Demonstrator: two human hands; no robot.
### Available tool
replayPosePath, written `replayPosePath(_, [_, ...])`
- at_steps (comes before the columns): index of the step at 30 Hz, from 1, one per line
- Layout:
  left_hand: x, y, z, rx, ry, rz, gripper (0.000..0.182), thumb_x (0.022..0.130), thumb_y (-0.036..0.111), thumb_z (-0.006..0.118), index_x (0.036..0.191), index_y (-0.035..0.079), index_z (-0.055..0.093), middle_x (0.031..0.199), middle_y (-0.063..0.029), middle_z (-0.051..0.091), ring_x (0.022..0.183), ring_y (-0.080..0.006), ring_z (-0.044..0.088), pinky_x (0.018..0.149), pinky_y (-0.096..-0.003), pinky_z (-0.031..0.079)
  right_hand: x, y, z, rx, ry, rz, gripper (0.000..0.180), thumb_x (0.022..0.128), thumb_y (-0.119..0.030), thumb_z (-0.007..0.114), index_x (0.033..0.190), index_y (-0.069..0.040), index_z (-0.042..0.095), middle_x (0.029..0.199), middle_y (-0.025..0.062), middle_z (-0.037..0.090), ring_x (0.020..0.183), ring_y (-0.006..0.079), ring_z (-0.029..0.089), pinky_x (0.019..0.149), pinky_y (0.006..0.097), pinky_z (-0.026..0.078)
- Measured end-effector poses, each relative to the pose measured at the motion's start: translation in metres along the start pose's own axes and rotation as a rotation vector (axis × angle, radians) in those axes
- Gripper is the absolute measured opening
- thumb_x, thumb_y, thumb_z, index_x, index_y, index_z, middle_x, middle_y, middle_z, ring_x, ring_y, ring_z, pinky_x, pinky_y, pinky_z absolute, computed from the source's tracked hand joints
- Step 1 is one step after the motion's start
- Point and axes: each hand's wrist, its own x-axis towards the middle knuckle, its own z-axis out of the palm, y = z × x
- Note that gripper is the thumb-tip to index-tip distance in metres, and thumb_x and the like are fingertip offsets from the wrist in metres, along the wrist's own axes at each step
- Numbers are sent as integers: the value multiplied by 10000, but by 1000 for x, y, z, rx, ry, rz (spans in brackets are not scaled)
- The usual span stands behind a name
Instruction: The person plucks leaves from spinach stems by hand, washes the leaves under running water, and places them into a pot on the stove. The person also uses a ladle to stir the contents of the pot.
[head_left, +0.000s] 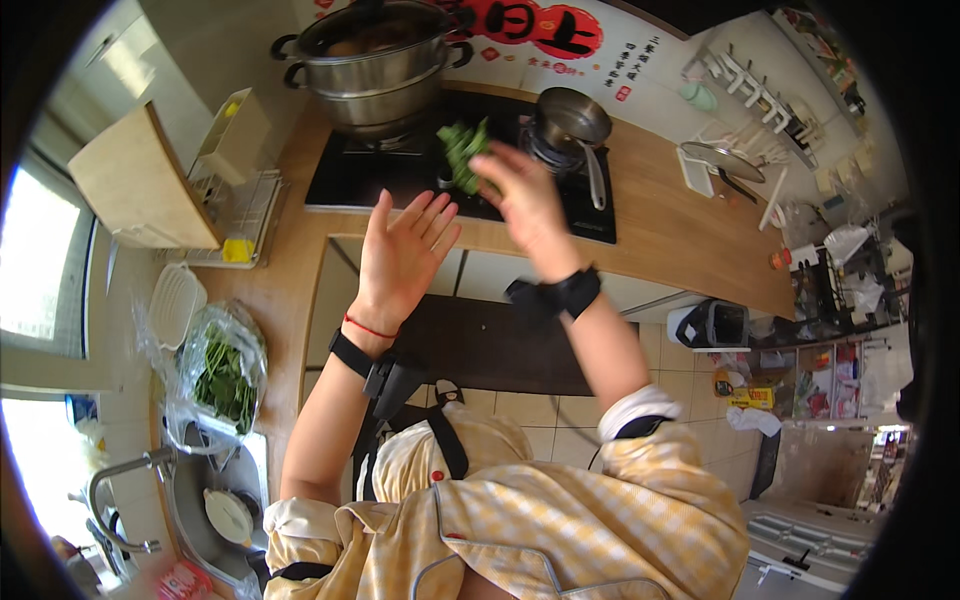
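My right hand (514, 184) is closed around a bunch of leafy greens (463, 154), held above the black gas stove (330, 176) between its two burners. My left hand (405, 247) has its palm up and fingers spread, in front of the stove's edge, and holds nothing. A steel saucepan (574, 116) sits on the right burner, its handle pointing towards me. On the left burner stands a stacked steel steamer pot (375, 71) with black handles. At the left, a clear plastic bag (259, 337) holds more greens (225, 375).
A wooden cutting board (142, 187) leans by a wire rack (274, 202) at the left. Below are a white basket (176, 304) and a sink (259, 465) with a faucet (124, 465). On the right counter lie a glass lid (724, 161) and a small red-capped jar (780, 259).
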Motion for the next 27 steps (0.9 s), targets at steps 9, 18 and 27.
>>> replayPosePath(9, [-45, 22, -91, 109, 237, 128, 500, 1001, 284, 372, 1371, -48, 327, 1416, -172, 376, 1315, -243, 365, 1124, -348, 280, 206, -82, -210, -1135, 303, -132, 343, 702, -141, 748, 1021, -27, 694, 823, 103, 693, 637, 140, 657, 611, 234, 541])
replayPosePath(18, [-175, 52, -166, 143, 494, 297, 474, 987, 315, 387, 1303, -36, 439, 1369, -153, 449, 1290, -243, 404, 1100, -365, 301, 278, -69, -264, -1424, 289, -159, 408, 848, -406, 616, 886, -8, 696, 752, 73, 680, 640, 174, 643, 580, 265, 511])
replayPosePath(27, [-230, 55, -177, 154, 459, 459, 418, 981, 293, 406, 1264, -1, 497, 1306, -124, 521, 1213, -222, 486, 1053, -363, 373, 147, -135, -107, -1096, 214, -553, 229, 783, -208, 629, 716, 11, 636, 562, 49, 592, 540, 129, 552, 529, 278, 408])
